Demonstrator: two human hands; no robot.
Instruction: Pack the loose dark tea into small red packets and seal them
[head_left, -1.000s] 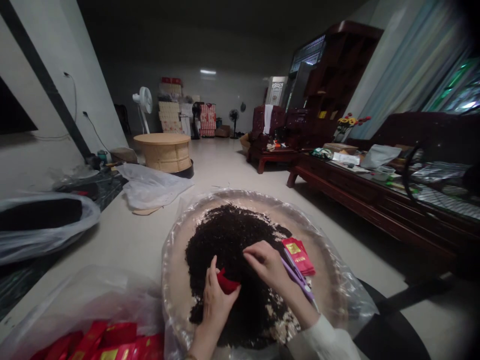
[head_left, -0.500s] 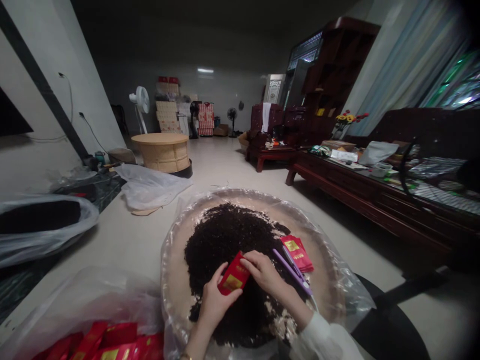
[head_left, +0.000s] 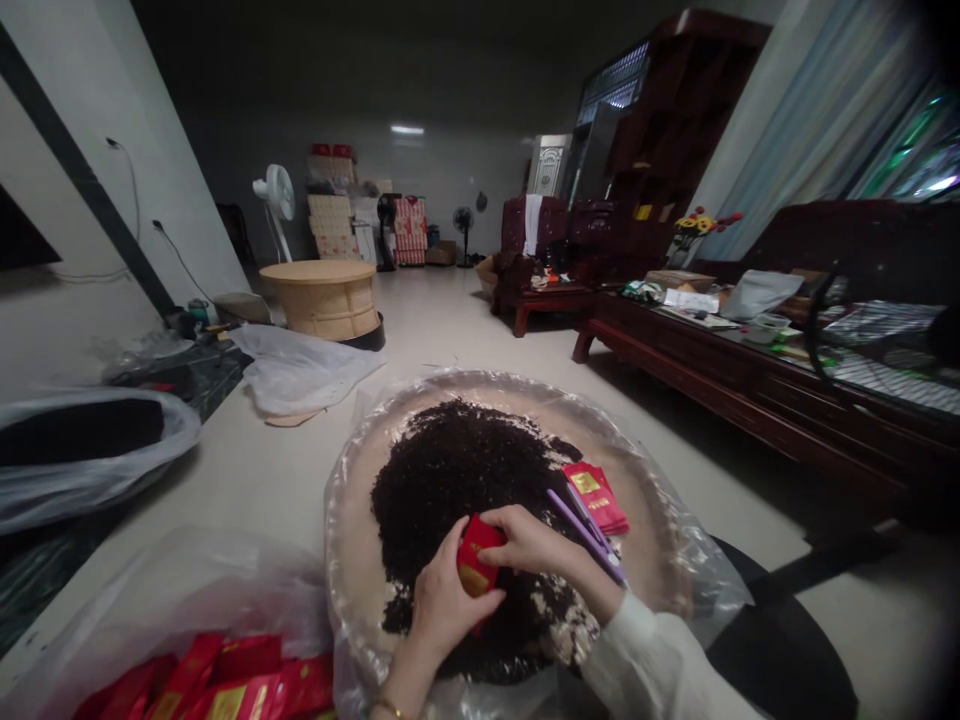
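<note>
Both my hands grip one small red packet (head_left: 474,572) with gold print, held above a heap of dark loose leaves that look like tea (head_left: 457,470). My left hand (head_left: 448,598) wraps the packet's lower left side, thumb across its bottom. Fingers of my right hand (head_left: 525,543) pinch its upper right part. The leaves lie in a wide round tray (head_left: 352,500) lined with clear plastic. Just right of my right hand rests a purple tong-like tool (head_left: 581,530) with a cord. Beside it a few flat red packets (head_left: 600,497) lie stacked on the tray.
At lower left, a clear plastic bag (head_left: 247,570) holds several red packets. Another bag (head_left: 172,460) with dark contents stands at far left. A round wooden stand (head_left: 322,300) and a white fan (head_left: 279,195) are farther back. A long dark wooden table (head_left: 712,380) runs along the right.
The packet has become more upright and sits slightly lower between my hands. My right fingers have moved down over its front. The view has shifted slightly.
</note>
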